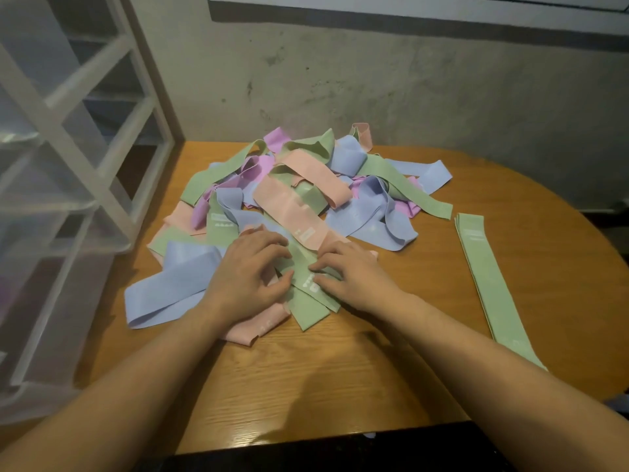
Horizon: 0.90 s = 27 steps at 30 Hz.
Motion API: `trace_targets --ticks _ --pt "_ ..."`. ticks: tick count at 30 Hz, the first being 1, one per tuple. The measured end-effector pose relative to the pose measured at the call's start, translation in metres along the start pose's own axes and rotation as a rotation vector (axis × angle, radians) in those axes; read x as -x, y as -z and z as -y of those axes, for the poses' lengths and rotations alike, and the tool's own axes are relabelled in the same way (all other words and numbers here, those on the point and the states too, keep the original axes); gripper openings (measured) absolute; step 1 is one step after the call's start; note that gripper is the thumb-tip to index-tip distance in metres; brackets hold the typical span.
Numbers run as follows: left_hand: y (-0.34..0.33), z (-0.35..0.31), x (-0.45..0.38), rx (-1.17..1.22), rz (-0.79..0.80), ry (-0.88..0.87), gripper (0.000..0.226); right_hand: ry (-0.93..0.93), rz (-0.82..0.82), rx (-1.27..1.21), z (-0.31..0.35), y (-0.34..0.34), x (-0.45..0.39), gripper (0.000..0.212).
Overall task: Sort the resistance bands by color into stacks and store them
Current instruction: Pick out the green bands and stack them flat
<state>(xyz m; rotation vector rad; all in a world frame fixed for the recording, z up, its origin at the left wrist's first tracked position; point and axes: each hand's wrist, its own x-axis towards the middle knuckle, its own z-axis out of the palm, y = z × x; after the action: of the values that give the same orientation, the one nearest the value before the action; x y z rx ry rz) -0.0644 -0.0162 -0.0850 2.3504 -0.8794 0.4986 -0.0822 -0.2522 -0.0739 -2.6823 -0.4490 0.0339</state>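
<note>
Head view: rounded wood-grain worktop (391,369), glossy, set against a stained grey plaster wall (408,90). Mid-worktop sits a tangled pile of resistance bands (306,189), flat matte stretchy loops in green, lilac-blue, peach and pink, overlapping and folded over each other, some with small white print. Right of the pile and apart from it, a neat green stack (490,281) lies flat, long and narrow, running near-to-far. Far left stands a translucent plastic drawer unit (61,199) with a white frame, partly off frame. Both hands are at the near edge of the pile on one green band (306,284): left hand (252,267) with fingers curled, pinching its left edge; right hand (350,270) with fingers bent, pinching its right edge. The band lies between them atop peach and blue bands, its near end pointing toward the person. Forearms cover the near worktop.
</note>
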Motion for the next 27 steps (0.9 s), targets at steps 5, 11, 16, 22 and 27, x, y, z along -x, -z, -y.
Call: trace_targets --ticks 5,11,16,22,27 --pt "0.0 -0.001 0.001 -0.014 0.032 0.019 0.028 0.033 -0.154 -0.061 -0.003 -0.019 0.013 0.045" --pt "0.0 -0.001 0.003 -0.042 0.055 0.021 0.034 0.072 -0.205 -0.017 0.002 -0.026 0.019 0.037" --pt "0.0 -0.002 0.005 -0.058 0.074 0.009 0.039 0.119 -0.288 -0.029 0.003 -0.027 0.027 0.025" --pt "0.001 -0.004 0.005 -0.065 0.116 0.021 0.042 0.152 -0.224 -0.104 0.007 -0.022 0.029 0.024" --pt "0.002 -0.006 0.004 -0.094 0.174 0.028 0.051 0.072 -0.185 -0.123 0.01 -0.018 0.031 0.044"
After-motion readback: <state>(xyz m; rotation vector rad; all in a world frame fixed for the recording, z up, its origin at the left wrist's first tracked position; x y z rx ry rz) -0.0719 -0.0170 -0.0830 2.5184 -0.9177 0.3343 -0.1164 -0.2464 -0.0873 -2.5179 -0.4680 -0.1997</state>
